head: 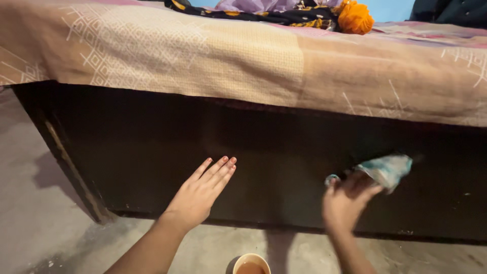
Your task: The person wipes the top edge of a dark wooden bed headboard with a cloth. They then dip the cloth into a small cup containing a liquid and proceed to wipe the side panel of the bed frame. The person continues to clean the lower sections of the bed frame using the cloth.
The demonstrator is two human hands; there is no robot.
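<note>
— Two hands against the dark bed panel [284, 167]; what does each do?
— Left hand [200, 195] lies flat on the panel, fingers straight and pressed together, pointing up and to the right; right hand [347, 200] grips a pale blue-green cloth [388, 170], fingers curled round its lower end.
— Which way does the cloth run?
— Its long axis slants from the hand up and rightward along the panel, blurred; it sits right of the panel's middle.
— Anything else by the panel?
— A patterned bedsheet [243, 56] hangs over its top edge; an orange bundle [355, 18] lies above; a cup of brown liquid [251, 265] stands on the floor [35, 213] below.
</note>
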